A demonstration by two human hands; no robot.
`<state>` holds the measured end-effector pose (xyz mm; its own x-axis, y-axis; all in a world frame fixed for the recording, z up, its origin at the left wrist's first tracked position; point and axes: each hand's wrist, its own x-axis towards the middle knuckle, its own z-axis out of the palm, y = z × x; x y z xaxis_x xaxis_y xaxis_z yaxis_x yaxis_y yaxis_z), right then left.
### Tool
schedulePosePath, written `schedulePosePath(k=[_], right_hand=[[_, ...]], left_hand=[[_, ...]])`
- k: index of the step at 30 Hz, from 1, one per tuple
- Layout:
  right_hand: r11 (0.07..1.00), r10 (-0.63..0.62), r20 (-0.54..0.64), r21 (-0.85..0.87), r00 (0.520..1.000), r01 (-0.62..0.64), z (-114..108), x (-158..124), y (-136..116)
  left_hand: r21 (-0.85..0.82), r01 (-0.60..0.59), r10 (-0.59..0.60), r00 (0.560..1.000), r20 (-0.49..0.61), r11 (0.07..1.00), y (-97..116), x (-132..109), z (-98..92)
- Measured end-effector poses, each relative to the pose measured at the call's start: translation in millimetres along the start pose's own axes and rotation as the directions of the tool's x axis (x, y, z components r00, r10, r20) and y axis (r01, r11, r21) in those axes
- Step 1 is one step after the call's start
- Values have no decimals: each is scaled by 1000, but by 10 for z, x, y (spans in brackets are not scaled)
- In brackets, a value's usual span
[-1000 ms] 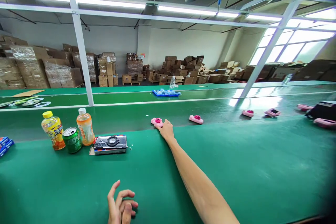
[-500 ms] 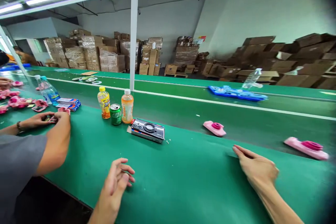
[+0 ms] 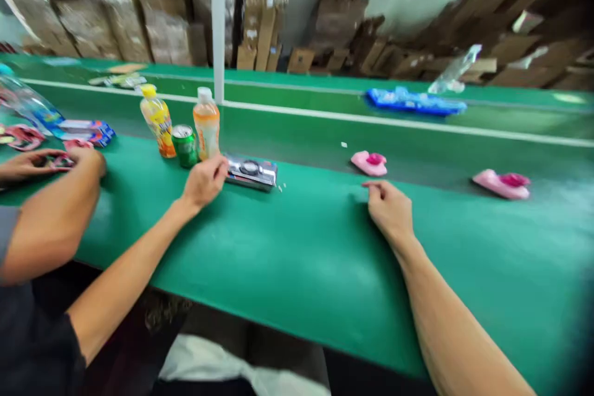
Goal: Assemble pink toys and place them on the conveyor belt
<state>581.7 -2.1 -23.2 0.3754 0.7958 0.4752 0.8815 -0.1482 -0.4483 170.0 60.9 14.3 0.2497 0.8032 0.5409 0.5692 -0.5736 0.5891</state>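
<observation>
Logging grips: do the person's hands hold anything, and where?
No clear hold: left hand at the flat package's end, right hand empty on the green bench.

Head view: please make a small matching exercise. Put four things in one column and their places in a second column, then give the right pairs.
Things:
1 left hand
2 right hand
3 green can
4 blue tray

Places:
A near the pink piece
B on the far belt
C beside the silver box
D between the yellow bottle and the orange bottle

Pairs: 1-C, 2-A, 3-D, 4-B
</observation>
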Motion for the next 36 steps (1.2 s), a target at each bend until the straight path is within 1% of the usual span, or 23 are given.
schedulePosePath(k=[2, 4, 7, 9, 12, 14, 16, 19, 22, 25, 27, 28, 30, 32, 33, 34, 36], right_hand=[[997, 82, 39, -2, 996, -82, 19, -16, 121], [993, 122, 51, -4, 991, -122, 59, -28, 203], [992, 121, 38, 13, 992, -122, 101, -54, 223], [992, 118, 26, 29, 993, -119, 105, -77, 199], [992, 125, 16, 33, 992, -125, 90, -106, 158], [992, 121, 26, 23, 992, -121, 81, -116, 134], [994, 110, 50, 12, 993, -110, 72, -124, 103], [995, 99, 97, 4, 990, -100, 41, -141, 23], [995, 100, 112, 16, 989, -102, -18, -150, -89], [992, 113, 73, 49, 991, -117, -76, -123, -185], [985, 154, 64, 66, 986, -158, -102, -90, -217], [978, 195, 74, 65, 978, -200, -111, -73, -222], [952, 298, 109, 42, 948, -304, -124, -46, -211], [928, 369, 125, -1, 921, -371, -129, -35, -181], [927, 373, 123, -20, 920, -373, -129, -36, -163], [936, 352, 120, -38, 928, -350, -128, -41, -146], [972, 230, 79, -72, 970, -224, -124, -59, -119]], left_hand=[[15, 54, -52, 996, -71, 998, -181, 44, 65], [25, 71, -68, 993, -102, 997, -308, 25, 98], [88, -3, 18, 984, -179, 996, -367, -34, 108], [124, -55, 78, 978, -195, 991, -352, -55, 119], [114, -74, 91, 985, -149, 991, -325, -55, 142], [97, -67, 80, 987, -138, 993, -322, -49, 151], [75, -48, 57, 992, -115, 996, -329, -48, 156], [59, -34, 36, 999, -40, 998, -337, -55, 157], [94, -51, 50, 999, 18, 994, -320, -56, 150], [149, -74, 63, 995, 74, 986, -295, -45, 139], [182, -85, 66, 992, 108, 980, -285, -38, 136], [196, -89, 65, 990, 125, 977, -283, -37, 138], [215, -91, 58, 986, 155, 972, -281, -39, 146], [226, -90, 47, 982, 185, 970, -282, -45, 155], [228, -89, 42, 978, 202, 970, -281, -48, 159], [229, -89, 38, 975, 219, 969, -281, -50, 161], [228, -88, 30, 968, 247, 970, -277, -51, 161]])
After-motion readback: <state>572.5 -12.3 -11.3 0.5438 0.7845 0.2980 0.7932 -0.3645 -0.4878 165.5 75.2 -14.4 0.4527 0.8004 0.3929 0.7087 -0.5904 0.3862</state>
